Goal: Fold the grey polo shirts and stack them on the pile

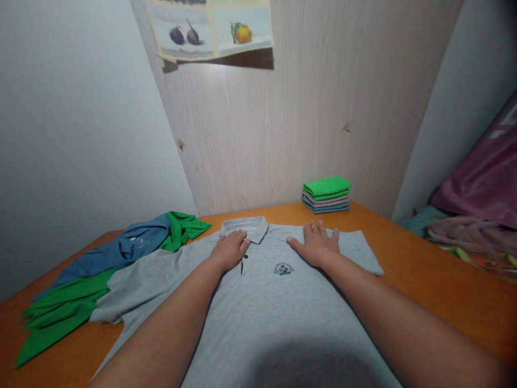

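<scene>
Head view: grey shirt [278, 312] lies front-up on the surface [428, 277], collar [259, 231] at its far end. Looks like the smoothing-flat step; next move probably calls for straightening the rumpled sleeve [135, 283] at the shirt's left. Left hand [231, 250] palm-down by the collar, fingers close together; right hand [317, 247] palm-down near the shirt's right shoulder, fingers spread. Neither visibly grips anything. Forearms reach over the shirt. Loose clothes [139, 240] left of shirt, folded stack [326, 194] beyond it.

Left hand [231, 251] and right hand [318, 247] touch grey shirt [266, 304]; folded stack [326, 195] behind.
</scene>
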`<state>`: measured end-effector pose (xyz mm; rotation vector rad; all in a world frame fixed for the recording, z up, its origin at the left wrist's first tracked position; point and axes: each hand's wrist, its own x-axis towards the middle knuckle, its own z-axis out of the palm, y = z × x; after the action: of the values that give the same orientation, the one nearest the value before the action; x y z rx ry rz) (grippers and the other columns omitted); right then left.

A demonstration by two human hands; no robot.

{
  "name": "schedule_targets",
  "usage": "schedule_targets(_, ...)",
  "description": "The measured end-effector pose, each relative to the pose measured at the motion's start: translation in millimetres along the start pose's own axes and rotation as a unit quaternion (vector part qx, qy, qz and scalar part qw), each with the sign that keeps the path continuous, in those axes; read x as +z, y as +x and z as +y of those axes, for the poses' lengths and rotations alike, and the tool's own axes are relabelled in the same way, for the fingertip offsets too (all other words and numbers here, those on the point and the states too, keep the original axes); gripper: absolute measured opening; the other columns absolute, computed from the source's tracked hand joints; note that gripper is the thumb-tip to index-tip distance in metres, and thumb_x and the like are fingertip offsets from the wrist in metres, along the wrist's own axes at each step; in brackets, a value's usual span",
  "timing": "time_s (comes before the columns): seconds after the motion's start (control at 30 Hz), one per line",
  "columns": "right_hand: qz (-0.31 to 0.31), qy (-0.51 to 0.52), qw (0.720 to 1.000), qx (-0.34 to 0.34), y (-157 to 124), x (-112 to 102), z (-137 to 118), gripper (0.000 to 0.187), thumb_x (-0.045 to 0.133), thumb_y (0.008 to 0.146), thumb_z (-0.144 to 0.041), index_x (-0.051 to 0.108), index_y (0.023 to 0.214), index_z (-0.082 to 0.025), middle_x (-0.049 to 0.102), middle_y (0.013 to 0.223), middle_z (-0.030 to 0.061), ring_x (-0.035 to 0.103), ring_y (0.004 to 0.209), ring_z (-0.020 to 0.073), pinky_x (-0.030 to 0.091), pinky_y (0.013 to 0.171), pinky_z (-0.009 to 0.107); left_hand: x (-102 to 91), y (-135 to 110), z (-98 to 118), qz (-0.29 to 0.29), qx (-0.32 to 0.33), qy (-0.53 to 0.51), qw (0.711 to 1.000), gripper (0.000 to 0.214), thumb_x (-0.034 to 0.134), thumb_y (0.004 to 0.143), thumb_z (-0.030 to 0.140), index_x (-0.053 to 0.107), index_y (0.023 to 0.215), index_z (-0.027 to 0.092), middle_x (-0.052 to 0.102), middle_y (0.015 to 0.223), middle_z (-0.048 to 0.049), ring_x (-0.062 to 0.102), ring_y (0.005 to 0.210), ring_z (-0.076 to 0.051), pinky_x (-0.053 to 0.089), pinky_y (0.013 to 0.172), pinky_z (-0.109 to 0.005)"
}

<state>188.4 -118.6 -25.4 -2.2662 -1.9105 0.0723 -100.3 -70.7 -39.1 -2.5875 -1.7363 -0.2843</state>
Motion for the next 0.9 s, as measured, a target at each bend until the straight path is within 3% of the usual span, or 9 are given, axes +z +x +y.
schedule_targets(0.2,-0.072,-0.001,0.997,-0.007,6,-1,11,0.096,0.020,0.090,-0.079,0.024,0.160,-0.013,0.016,0.168,0.0165,0.009,0.154,0.0351,0.005,0.117,0.068,-3.5,-2,5,0.036,0.025,-0.014,0.999,0.049,0.034,0.103,0.049,0.050,0.144,0.027,0.043,0.158,-0.0103,0.034,0.149,-0.030,0.026,0.119,-0.054)
schedule_targets(0.43,-0.044,-0.045,0.998,0.019,4,-3,15,0.091,0.020,0.094,-0.074,0.028,0.158,-0.011,0.020,0.166,0.0188,0.010,0.154,0.0356,0.004,0.117,0.067,-0.2,1,3,0.006,0.034,-0.041,0.999,0.055,0.034,0.101,0.057,0.051,0.143,0.027,0.045,0.157,-0.0111,0.035,0.148,-0.031,0.028,0.118,-0.055)
schedule_targets(0.6,-0.018,-0.051,0.995,-0.081,-13,0,-10,0.088,0.024,0.095,-0.071,0.030,0.158,-0.008,0.022,0.166,0.0182,0.009,0.155,0.0327,0.002,0.121,0.058,-2.9,-2,5,0.005,0.036,-0.051,0.998,0.056,0.032,0.101,0.059,0.051,0.142,0.026,0.045,0.157,-0.0104,0.035,0.148,-0.030,0.028,0.118,-0.055)
schedule_targets(0.7,-0.035,-0.049,0.990,-0.131,-21,9,-20,0.089,0.023,0.096,-0.070,0.029,0.158,-0.006,0.023,0.165,0.0179,0.010,0.155,0.0307,0.003,0.123,0.052,-5.6,-5,8,0.048,0.044,-0.053,0.996,0.055,0.035,0.100,0.058,0.054,0.139,0.023,0.052,0.151,-0.0120,0.040,0.145,-0.029,0.031,0.118,-0.048)
schedule_targets(0.8,-0.044,-0.044,0.989,-0.136,-19,19,-20,0.090,0.020,0.096,-0.070,0.027,0.158,-0.005,0.022,0.166,0.0175,0.010,0.155,0.0300,0.007,0.123,0.053,-9.6,-9,10,0.108,0.032,-0.059,0.992,0.052,0.040,0.100,0.054,0.055,0.136,0.020,0.057,0.145,-0.0138,0.047,0.139,-0.027,0.035,0.116,-0.042)
schedule_targets(0.9,-0.039,-0.043,0.989,-0.139,-14,25,-16,0.092,0.019,0.095,-0.072,0.027,0.158,-0.006,0.022,0.166,0.0169,0.011,0.155,0.0303,0.009,0.122,0.054,-17.1,-16,9,0.132,0.015,-0.061,0.989,0.050,0.046,0.098,0.051,0.056,0.135,0.019,0.061,0.138,-0.0138,0.054,0.131,-0.027,0.039,0.112,-0.041)
